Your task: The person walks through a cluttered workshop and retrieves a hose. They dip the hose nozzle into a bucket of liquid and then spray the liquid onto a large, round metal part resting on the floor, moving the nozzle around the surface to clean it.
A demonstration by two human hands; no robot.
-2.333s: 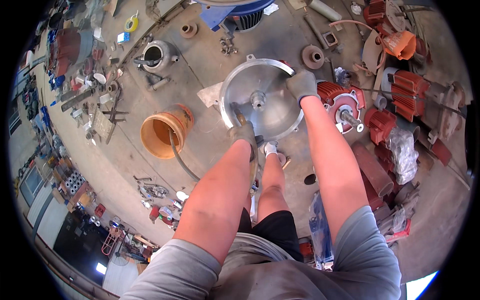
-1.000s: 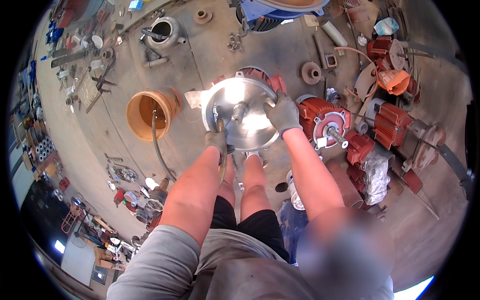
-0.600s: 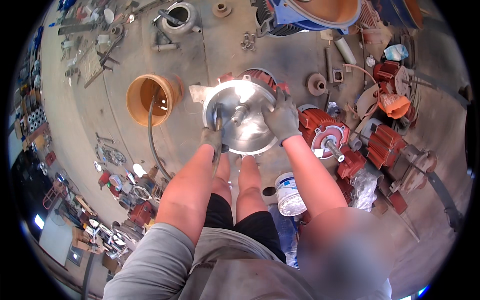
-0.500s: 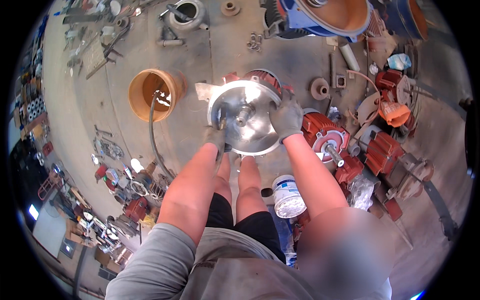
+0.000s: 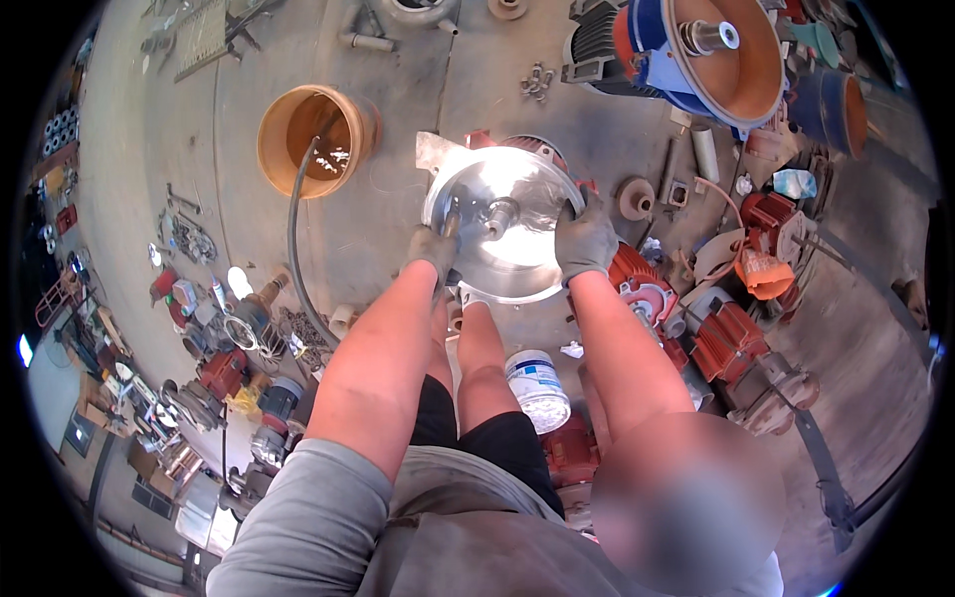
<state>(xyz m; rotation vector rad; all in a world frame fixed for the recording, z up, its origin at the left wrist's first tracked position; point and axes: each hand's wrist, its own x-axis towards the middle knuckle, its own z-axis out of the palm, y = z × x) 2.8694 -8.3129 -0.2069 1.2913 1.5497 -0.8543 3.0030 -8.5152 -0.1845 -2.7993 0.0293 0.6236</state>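
A shiny, round metal plate (image 5: 517,269) with a raised rim faces up in front of me. A short shaft (image 5: 500,216) stands out of its centre. Behind its far edge shows part of a red finned motor (image 5: 534,146). My left hand (image 5: 431,251), in a dark grey glove, is closed on the plate's near left rim, its fingers reaching over the inner face. On the right rim my gloved right hand (image 5: 585,241) is closed too, thumb side toward the inner face. The undersides of both grips are hidden.
An orange-brown bucket (image 5: 267,149) with a black hose (image 5: 297,239) stands at left. A large blue motor housing (image 5: 652,75) lies far right. Red motors (image 5: 731,338) crowd the right side. A white tub (image 5: 538,383) is beside my legs. Loose bolts (image 5: 537,82) lie beyond the plate.
My view has shifted, so the bucket and blue housing sit differently in it. The plate seems slightly nearer to me and farther from the bucket. Both hands keep their hold on its rim.
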